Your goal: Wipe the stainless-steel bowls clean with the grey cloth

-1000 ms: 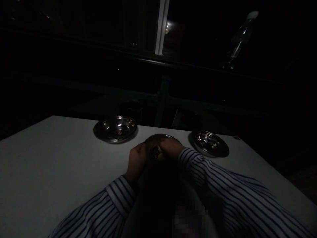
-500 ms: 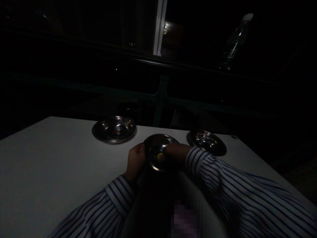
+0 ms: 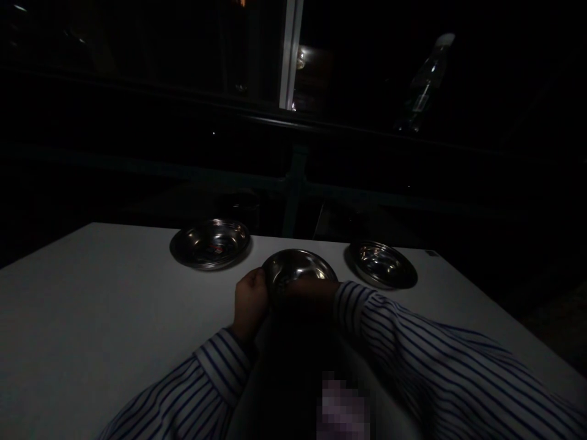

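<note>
Head view, facing forward and down, above table (image 3: 114, 305).

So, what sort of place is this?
Hard to say in this darkness; perhaps a dim dining or kitchen spot. A white flat-topped table, three shiny round metal bowls and a clear plastic bottle with a white cap suggest it.

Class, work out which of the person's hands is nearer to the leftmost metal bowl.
Left. The left hand holds the middle bowl by its left side, in front and to the right of the leftmost bowl; the right hand is at the middle bowl, farther right.
</note>
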Available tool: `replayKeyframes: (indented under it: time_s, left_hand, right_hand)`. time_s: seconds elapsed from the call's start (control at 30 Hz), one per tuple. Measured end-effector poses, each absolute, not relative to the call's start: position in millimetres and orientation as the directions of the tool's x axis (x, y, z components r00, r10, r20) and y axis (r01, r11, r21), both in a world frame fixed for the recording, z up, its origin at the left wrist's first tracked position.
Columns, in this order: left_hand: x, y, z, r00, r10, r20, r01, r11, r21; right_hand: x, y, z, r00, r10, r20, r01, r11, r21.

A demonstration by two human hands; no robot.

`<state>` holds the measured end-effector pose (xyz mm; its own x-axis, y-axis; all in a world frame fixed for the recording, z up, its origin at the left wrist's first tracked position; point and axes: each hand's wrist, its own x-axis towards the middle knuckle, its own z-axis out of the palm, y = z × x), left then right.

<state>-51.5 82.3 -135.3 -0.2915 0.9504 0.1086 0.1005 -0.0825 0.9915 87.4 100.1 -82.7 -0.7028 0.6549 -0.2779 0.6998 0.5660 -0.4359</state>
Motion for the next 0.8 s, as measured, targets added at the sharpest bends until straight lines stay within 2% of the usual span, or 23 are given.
replayKeyframes:
  time_s: [0.13, 0.27, 0.4, 0.5, 0.57, 0.67, 0.8]
  left_hand:
    - [-50, 82, -133, -0.287, 0.953, 0.096, 0.057, -0.083, 0.995]
    - [-51, 81, -132, -0.270, 0.959, 0.083, 0.009, -0.083, 0.996]
    - [-51, 81, -134, -0.252, 0.964, 0.081, -0.019, -0.089, 0.996]
    - [-51, 81, -135, -0.247, 0.964, 0.097, -0.017, -0.104, 0.994]
    - [-52, 81, -135, -0.260, 0.960, 0.108, 0.000, -0.112, 0.994]
    - [-55, 80, -133, -0.304, 0.945, 0.116, 0.034, -0.111, 0.993]
    - [-60, 80, -132, -0.355, 0.927, 0.118, 0.056, -0.104, 0.993]
  right_hand:
    - [86, 95, -81, -0.700, 0.652, -0.291, 0.707, 0.576, -0.410]
    - [72, 105, -86, -0.628, 0.765, -0.142, 0.757, 0.558, -0.340]
    - [73, 122, -92, -0.405, 0.914, 0.022, 0.862, 0.389, -0.326]
    - [71, 129, -95, -0.245, 0.968, 0.060, 0.896, 0.249, -0.368]
    - [62, 129, -97, -0.214, 0.975, 0.062, 0.884, 0.220, -0.412]
    - [48, 121, -96, -0.336, 0.941, 0.038, 0.818, 0.311, -0.484]
    - [57, 105, -87, -0.606, 0.788, -0.102, 0.696, 0.465, -0.547]
